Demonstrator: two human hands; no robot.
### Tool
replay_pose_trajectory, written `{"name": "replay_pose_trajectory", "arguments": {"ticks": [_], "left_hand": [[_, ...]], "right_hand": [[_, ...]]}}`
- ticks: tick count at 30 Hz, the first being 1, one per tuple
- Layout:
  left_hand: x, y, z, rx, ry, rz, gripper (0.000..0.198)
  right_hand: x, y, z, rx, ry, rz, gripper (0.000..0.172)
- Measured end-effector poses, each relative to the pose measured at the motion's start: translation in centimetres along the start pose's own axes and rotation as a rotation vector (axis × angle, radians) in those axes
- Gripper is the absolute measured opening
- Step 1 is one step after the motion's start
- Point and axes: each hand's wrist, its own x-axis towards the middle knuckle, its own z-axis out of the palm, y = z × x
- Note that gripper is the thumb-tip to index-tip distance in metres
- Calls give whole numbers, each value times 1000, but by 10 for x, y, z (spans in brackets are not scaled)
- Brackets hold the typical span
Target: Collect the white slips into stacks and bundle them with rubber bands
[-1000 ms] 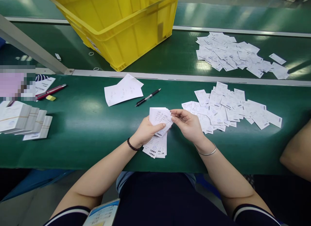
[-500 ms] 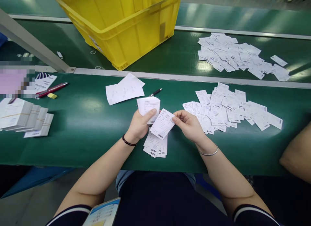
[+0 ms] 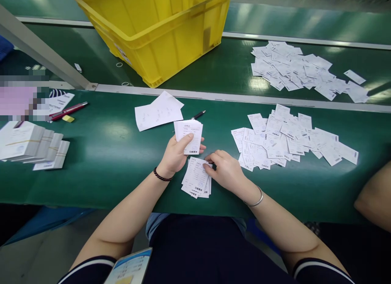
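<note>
My left hand (image 3: 176,153) is closed around a stack of white printed cards (image 3: 193,134), its thumb pressed on the top one and fingertips showing past the right edge. Below it, a small loose pile of the same cards (image 3: 196,178) lies on the green table. My right hand (image 3: 225,170) is at that pile's upper right corner, thumb and forefinger apart, the thumb touching or just over the top card. A scattered heap of cards (image 3: 275,143) spreads over the table to the right of my right hand.
Banded card bundles (image 3: 27,143) sit at the left, near red pens (image 3: 69,111) and a yellow piece (image 3: 68,118). Paper sheets (image 3: 157,115) and a black pen (image 3: 198,115) lie ahead. Behind the rail stand a yellow crate (image 3: 180,51) and another card heap (image 3: 293,68). Another person's arm (image 3: 374,194) is at right.
My right hand has moved down and left, and the card it held now lies on the small pile, its fingers parted. My left hand still holds its stack. The view has shifted slightly.
</note>
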Motion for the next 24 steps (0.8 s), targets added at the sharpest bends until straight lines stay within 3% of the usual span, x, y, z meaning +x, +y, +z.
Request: {"name": "replay_pose_trajectory", "arguments": {"ticks": [3,7,11,24], "left_hand": [[-3,-6,1,-2,-83,-95,36],[-8,-18,2,15,-208,-184,36],[-12,-26,4,53,-274,-228,38],[-15,-27,6,97,-293,-229,38]], "right_hand": [[4,5,-8,116,88,37,6],[11,13,-23,507,250,169,21],[14,15,-29,785,196,241,34],[14,15,-28,875,162,214,37]]}}
